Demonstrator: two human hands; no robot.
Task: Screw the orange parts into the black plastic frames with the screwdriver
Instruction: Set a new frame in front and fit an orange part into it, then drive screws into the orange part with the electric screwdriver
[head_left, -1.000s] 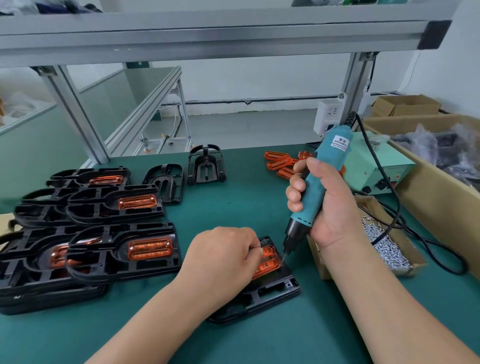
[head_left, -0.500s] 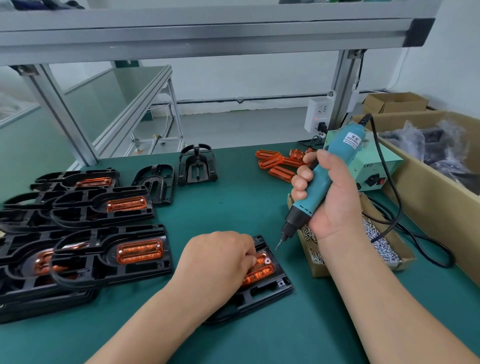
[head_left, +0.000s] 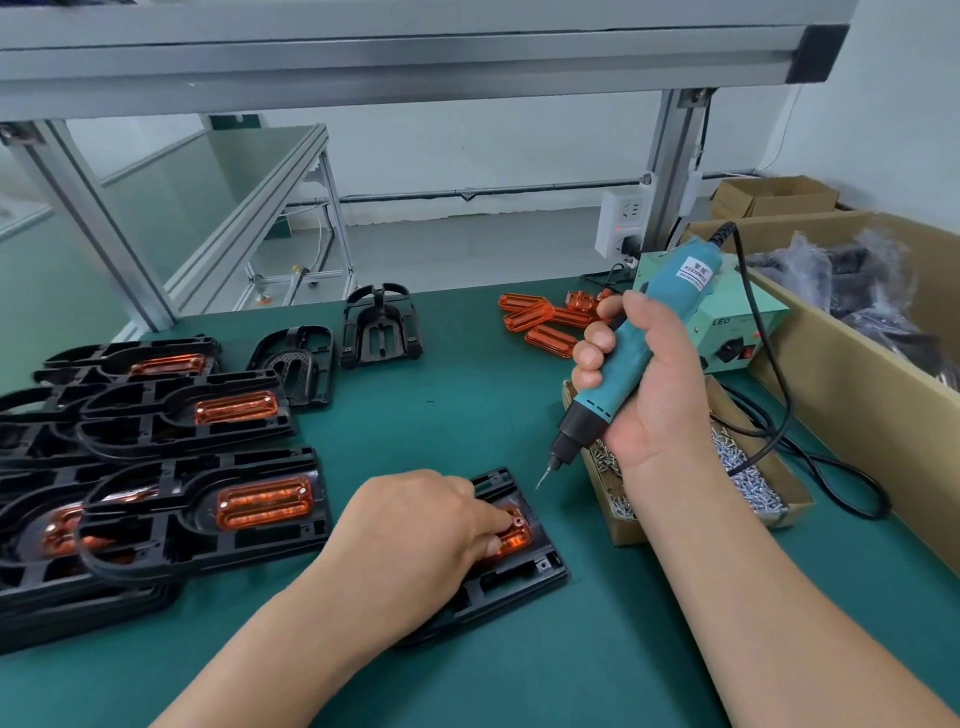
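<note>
Orange part (head_left: 519, 536) hides mostly under our left hand (head_left: 415, 530) pinching it; our right hand (head_left: 662, 400) grips the tilted screwdriver (head_left: 631, 358).

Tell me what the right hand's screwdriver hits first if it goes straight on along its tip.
The screwdriver tip would likely meet the end of the orange part in the black frame, beside the left hand; depth is unclear.

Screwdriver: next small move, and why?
Probably swing the screwdriver tip right into the screw box for a fresh screw. The right hand holds it clear of the orange part, whose exposed end already shows a screw head; the left hand holds the part in the black frame.
</note>
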